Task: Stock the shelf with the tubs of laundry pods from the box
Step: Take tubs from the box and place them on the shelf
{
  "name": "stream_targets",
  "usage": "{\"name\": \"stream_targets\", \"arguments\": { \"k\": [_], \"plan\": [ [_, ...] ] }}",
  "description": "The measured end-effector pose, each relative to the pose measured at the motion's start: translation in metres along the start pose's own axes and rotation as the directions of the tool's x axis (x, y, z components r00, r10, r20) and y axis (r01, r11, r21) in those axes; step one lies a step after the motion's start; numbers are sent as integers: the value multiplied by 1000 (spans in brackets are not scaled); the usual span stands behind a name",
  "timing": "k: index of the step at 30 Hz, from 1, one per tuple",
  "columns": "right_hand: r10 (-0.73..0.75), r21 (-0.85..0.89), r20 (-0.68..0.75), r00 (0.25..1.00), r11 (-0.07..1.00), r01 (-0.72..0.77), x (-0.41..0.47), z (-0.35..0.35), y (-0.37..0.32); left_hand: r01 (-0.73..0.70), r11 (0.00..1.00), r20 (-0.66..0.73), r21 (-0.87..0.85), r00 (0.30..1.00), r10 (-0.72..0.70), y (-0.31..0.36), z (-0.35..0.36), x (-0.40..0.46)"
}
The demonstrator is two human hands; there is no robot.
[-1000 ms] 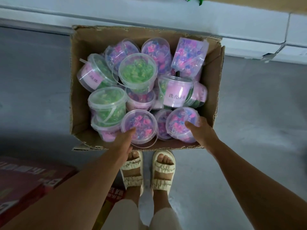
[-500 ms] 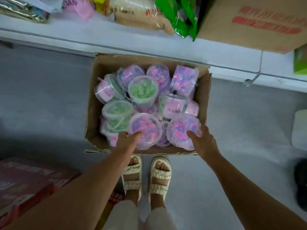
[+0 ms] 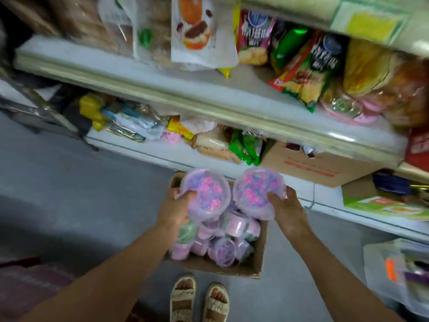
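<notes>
Above an open cardboard box point(image 3: 260, 256) of round, clear plastic tubs, the left hand point(image 3: 174, 211) grasps one pink-and-purple pod tub point(image 3: 205, 191) and the right hand point(image 3: 287, 210) grasps another point(image 3: 257, 189), both lifted clear of the box, below white shelves point(image 3: 162, 94) crowded with crinkled snack bags.

Grey floor point(image 3: 69, 182); white shelving point(image 3: 209, 105), seemingly metal.

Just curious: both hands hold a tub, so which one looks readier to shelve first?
Probably the right hand: its tub is lifted closer to the bare shelf edge than the left hand's tub.
</notes>
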State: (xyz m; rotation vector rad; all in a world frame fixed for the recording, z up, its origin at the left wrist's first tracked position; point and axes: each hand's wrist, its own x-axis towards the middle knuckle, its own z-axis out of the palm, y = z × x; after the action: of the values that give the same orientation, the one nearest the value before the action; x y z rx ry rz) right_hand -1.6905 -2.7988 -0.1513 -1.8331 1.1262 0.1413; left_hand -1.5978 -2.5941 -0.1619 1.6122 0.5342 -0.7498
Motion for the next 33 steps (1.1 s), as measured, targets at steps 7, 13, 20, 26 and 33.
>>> {"name": "stream_targets", "arguments": {
  "k": [7,13,20,26,33],
  "plan": [
    [-156,220,3,988,964,152,-76,-64,-141,-175,967,26,-184,983,183,140,-41,-100],
    [-296,380,-48,954,878,291,-126,-105,-234,-309,924,79,-226,939,333,237,-83,-163],
    [-406,493,-104,908,772,401,-179,-151,-323,-447,850,112,-277,864,491,332,-121,-225],
    [-492,519,-127,861,707,481,-209,-197,-383,-517,797,142,-312,804,578,392,-127,-274],
    [-567,546,-126,814,645,534,-215,-235,-427,-556,734,77,-389,775,627,430,-119,-307]
  ]
}}
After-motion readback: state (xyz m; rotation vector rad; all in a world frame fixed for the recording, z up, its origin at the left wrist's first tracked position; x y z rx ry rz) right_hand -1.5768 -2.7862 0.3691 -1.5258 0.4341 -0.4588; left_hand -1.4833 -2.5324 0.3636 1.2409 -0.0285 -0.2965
